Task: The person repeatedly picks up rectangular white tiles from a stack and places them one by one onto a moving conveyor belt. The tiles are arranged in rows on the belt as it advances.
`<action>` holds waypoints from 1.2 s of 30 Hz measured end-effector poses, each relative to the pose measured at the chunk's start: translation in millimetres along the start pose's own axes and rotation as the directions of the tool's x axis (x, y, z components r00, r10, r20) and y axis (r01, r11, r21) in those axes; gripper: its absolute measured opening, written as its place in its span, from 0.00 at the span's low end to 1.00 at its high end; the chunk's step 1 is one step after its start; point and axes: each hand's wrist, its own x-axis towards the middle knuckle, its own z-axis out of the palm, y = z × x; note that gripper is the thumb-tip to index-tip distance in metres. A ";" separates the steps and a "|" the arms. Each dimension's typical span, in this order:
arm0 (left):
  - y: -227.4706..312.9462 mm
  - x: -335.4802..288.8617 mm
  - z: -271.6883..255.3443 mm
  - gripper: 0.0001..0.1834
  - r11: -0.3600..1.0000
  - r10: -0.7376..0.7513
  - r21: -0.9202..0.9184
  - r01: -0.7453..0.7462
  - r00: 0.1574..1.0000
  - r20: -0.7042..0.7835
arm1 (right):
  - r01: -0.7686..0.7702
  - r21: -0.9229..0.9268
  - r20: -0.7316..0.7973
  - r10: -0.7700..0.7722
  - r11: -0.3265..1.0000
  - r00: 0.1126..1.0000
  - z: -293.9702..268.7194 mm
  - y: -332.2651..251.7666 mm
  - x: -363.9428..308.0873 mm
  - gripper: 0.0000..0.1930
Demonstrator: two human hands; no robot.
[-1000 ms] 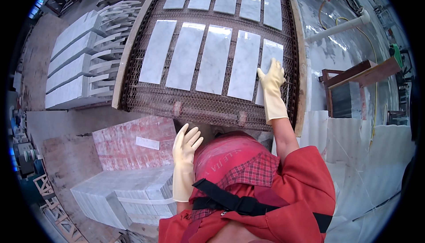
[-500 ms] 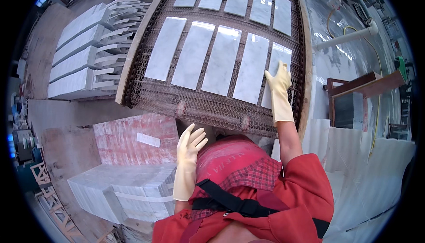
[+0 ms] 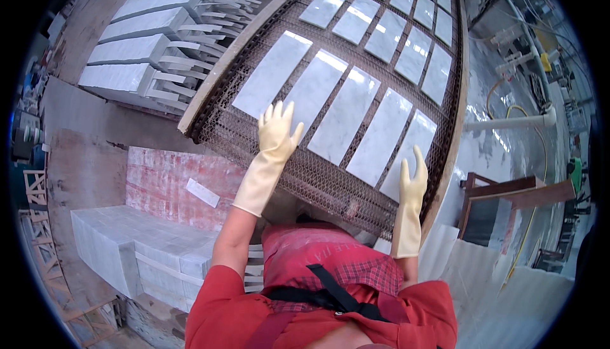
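Slats of bare timber form an open lattice (image 3: 43,250) at the far left, near the bending rim of the view. Next come long, blocky bundles (image 3: 130,50) of pale stone, rough-faced and squared, with smooth white bands (image 3: 184,66) curving out from their ends. Below them stands a lower stack (image 3: 162,247) of thin grey-white pieces pressed tight together, strapped round its side, beside a flat panel (image 3: 165,181) smeared red and chalky white that carries a small white strip (image 3: 203,192).

The left hand (image 3: 276,138), in a cream glove of smooth, rubbery look, is open with its fingers spread, over the near ends of the first two slabs; whether it touches them cannot be told. These belong to a front row of five polished slabs (image 3: 344,117), narrow rectangles of white stone clouded with grey and glossy at their far ends. They lie flat and slightly apart on a brownish wire-mesh belt (image 3: 225,127) edged by worn wooden rails (image 3: 222,82), with more rows beyond.

Below the belt is a dusty red apron (image 3: 318,247) with a checked patch. The right hand (image 3: 413,190), gloved alike, is open too, thumb and fingers parted, over the rightmost slab; contact is unclear. Further right are a white pipe (image 3: 508,122) and pale, wavy sheeting (image 3: 476,285).
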 end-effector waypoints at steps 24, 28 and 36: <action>-95.4 47.6 6.6 0.44 0.958 -0.170 0.259 0.121 0.970 0.176 | -0.118 0.223 0.120 0.093 0.968 0.988 -3.4 -10.0 -38.9 0.24; -63.4 30.7 10.6 0.39 0.974 -0.057 0.227 0.009 0.978 0.202 | -0.146 0.283 0.145 0.108 0.948 0.984 5.8 -8.0 -42.1 0.23; -1.3 -7.5 57.8 0.39 0.992 0.069 0.100 -0.080 0.992 0.106 | -0.022 0.303 0.188 -0.037 0.953 0.981 26.6 -27.2 -42.2 0.22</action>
